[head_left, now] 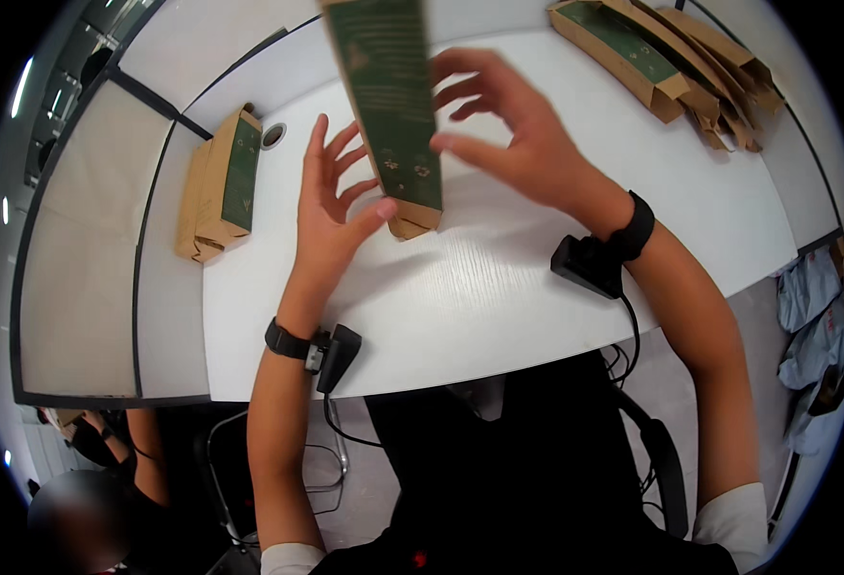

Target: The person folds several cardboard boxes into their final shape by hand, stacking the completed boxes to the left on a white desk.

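Note:
A tall, narrow cardboard box [388, 105] with a green printed face stands on end in front of me, its top cut off by the upper edge of the view. Its brown lower end is close to the tabletop. On its left side is my left hand [331, 206], fingers spread, the thumb tip overlapping the box's lower edge. My right hand [523, 134] is on the other side, slightly blurred, with fingers apart and curved and their tips at the box's right edge. Whether either hand presses on the box is unclear.
The white table [479, 307] curves toward me. Brown-and-green boxes [216, 187] stand at the left partition beside a tape roll [273, 135]. Several flattened or opened cartons [671, 67] lie at the far right. Another person [106, 508] is at lower left. Cables [350, 431] hang from my wrist devices.

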Tool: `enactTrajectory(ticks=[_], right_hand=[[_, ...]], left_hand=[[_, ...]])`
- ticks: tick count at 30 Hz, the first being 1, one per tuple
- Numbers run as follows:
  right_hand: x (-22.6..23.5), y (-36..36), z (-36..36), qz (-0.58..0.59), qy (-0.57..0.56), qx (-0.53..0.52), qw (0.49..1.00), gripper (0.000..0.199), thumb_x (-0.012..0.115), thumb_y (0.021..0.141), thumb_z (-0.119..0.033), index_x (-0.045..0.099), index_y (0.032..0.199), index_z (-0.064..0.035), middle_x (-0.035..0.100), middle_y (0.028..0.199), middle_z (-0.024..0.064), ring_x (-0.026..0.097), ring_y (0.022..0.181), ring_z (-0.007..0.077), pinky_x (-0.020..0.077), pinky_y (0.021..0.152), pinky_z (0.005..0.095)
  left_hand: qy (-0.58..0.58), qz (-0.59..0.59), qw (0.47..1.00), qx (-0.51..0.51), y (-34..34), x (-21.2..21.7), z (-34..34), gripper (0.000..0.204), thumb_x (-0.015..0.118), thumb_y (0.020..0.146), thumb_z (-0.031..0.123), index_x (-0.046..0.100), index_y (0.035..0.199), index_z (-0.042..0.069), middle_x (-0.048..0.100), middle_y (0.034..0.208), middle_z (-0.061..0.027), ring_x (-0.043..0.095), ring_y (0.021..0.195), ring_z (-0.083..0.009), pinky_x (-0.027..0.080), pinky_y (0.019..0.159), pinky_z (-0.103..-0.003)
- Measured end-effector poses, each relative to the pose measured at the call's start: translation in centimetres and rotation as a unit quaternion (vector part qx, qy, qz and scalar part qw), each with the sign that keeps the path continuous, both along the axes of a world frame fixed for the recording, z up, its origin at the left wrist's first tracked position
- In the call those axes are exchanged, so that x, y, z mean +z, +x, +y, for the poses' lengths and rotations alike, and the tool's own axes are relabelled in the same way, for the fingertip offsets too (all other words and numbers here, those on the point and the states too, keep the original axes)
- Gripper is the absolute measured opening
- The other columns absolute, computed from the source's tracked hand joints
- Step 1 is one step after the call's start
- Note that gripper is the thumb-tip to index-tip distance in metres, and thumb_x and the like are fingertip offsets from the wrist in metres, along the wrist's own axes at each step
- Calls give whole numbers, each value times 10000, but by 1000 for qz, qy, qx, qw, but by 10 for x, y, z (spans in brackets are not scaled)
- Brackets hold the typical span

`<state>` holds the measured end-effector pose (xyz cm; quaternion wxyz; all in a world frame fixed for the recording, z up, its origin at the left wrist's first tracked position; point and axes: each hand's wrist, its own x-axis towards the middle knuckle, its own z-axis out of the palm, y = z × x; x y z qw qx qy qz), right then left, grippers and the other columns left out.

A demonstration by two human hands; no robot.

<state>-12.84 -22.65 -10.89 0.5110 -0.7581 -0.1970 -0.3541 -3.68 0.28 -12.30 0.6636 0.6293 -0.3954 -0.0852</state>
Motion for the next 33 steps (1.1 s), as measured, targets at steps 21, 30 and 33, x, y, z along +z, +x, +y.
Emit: enactTrajectory(ticks=[21,30,33], right_hand=[[-9,-11,34,212,234,115,942,572,659,988,-338,469,1458,-73,499,1437,141,574,1250,268,538,960,371],[-42,-1,43,174,144,158,961,659,702,922,-86,420,1515,-137,379,1528,88,480,1357,302,539,1059,415],[-38,-2,48,194,129,120,965,713,727,898,-96,398,1526,-162,379,1502,89,499,1336,306,570,1019,411]], left_hand=[[226,-278,899,251,35,5,35,846,842,727,73,494,1492,171,421,1454,-103,513,1256,-306,500,1001,-409],[138,-132,975,117,0,0,6,841,818,753,88,444,1506,120,469,1462,-126,563,1288,-309,581,939,-410],[124,-165,971,125,4,-4,5,721,756,771,16,516,1444,113,513,1436,-128,575,1280,-300,587,942,-412]])
